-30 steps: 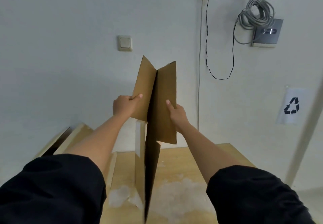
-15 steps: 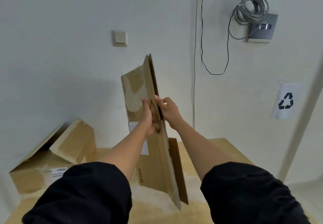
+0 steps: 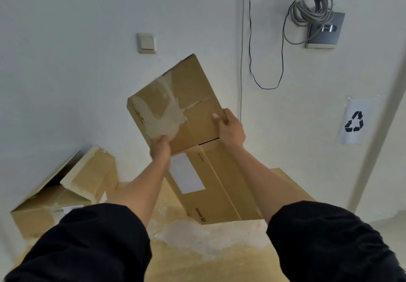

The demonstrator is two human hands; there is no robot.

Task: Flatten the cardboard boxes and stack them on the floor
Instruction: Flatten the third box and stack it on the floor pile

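I hold a flattened brown cardboard box up in front of me, tilted with its top leaning left. It carries a white label, torn tape patches and a small printed logo near its lower end. My left hand grips its left edge just above the label. My right hand grips the right edge of its upper flap, thumb on the face. A second cardboard box stands at the left with its flaps open, still in box shape.
A wooden table with a worn pale patch lies below the held box. The white wall behind has a light switch, hanging cables and a recycling sign. Pale floor shows at the far right.
The box has gone from edge-on with flaps spread to pressed flat, its broad face turned toward me. My hands have moved apart to its two side edges.
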